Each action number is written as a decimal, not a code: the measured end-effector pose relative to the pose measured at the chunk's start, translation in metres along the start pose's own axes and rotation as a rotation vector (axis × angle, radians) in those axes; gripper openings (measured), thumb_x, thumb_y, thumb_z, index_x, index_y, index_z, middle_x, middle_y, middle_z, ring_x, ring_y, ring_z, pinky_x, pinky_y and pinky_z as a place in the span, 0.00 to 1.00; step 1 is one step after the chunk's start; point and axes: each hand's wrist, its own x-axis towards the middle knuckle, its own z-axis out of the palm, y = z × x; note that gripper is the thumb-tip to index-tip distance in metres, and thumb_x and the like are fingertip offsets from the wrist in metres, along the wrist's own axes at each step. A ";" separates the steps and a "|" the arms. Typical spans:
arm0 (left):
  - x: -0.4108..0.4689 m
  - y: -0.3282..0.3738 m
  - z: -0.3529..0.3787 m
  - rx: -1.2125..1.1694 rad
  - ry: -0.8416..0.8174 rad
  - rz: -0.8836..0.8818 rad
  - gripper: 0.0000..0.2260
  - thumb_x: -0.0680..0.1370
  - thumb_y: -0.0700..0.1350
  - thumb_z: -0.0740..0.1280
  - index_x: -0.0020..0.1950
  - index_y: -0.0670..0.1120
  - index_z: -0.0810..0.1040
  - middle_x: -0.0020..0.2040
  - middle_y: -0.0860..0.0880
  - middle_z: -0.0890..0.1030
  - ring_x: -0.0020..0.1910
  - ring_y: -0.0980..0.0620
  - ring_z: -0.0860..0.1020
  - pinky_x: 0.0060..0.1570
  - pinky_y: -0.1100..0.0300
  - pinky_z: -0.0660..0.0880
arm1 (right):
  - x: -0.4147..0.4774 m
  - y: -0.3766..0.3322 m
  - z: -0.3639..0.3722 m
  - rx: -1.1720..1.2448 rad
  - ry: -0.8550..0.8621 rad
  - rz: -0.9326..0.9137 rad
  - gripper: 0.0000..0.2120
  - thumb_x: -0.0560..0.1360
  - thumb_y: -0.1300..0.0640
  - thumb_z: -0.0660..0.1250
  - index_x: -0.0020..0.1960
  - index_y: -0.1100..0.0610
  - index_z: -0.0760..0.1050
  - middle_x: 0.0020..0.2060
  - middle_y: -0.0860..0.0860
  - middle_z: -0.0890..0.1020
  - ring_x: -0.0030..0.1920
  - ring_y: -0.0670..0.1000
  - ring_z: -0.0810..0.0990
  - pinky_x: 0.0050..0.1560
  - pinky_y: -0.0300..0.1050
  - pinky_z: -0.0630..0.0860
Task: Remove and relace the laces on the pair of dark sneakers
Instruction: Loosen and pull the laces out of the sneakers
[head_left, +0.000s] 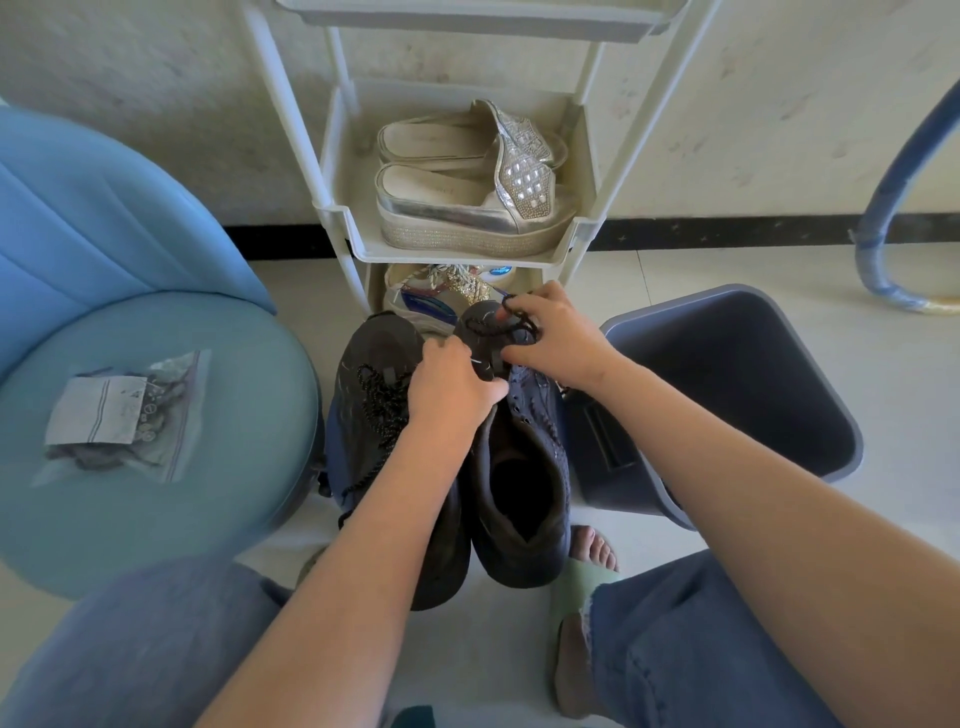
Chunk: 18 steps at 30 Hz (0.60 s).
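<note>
Two dark sneakers stand side by side on the floor between my knees, toes pointing away from me. The left sneaker (374, 415) has its black lace (382, 402) lying loose over the tongue. The right sneaker (519, 467) is open at the top. My left hand (452, 387) grips the front of the right sneaker near the toe. My right hand (558, 338) pinches that shoe's black lace (506, 325), which is bunched over the toe.
A white plastic shoe rack (337, 208) stands just beyond the sneakers, holding silver platform sandals (467, 208) and a light sneaker (441, 291) below. A grey bin (779, 364) lies on the right. A blue chair (156, 415) with a plastic bag (119, 415) is on the left.
</note>
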 end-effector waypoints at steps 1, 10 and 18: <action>0.000 0.000 -0.001 0.036 0.018 0.017 0.22 0.74 0.49 0.69 0.64 0.41 0.71 0.61 0.43 0.73 0.59 0.44 0.74 0.55 0.55 0.70 | 0.000 -0.003 0.001 -0.026 0.032 -0.027 0.21 0.72 0.55 0.71 0.64 0.52 0.73 0.62 0.51 0.66 0.57 0.51 0.73 0.54 0.46 0.74; -0.009 -0.004 -0.005 0.007 0.078 0.067 0.11 0.77 0.40 0.62 0.57 0.39 0.79 0.51 0.41 0.82 0.52 0.42 0.79 0.51 0.52 0.74 | -0.001 -0.013 0.018 -0.205 -0.059 -0.008 0.13 0.71 0.52 0.72 0.54 0.54 0.79 0.57 0.53 0.67 0.53 0.54 0.74 0.50 0.50 0.75; -0.006 -0.005 -0.001 -0.009 0.104 0.033 0.15 0.76 0.44 0.65 0.61 0.42 0.78 0.55 0.43 0.80 0.55 0.44 0.77 0.51 0.54 0.72 | -0.005 -0.020 0.042 -0.318 0.138 0.063 0.11 0.75 0.59 0.65 0.55 0.60 0.79 0.57 0.56 0.72 0.53 0.58 0.76 0.47 0.49 0.73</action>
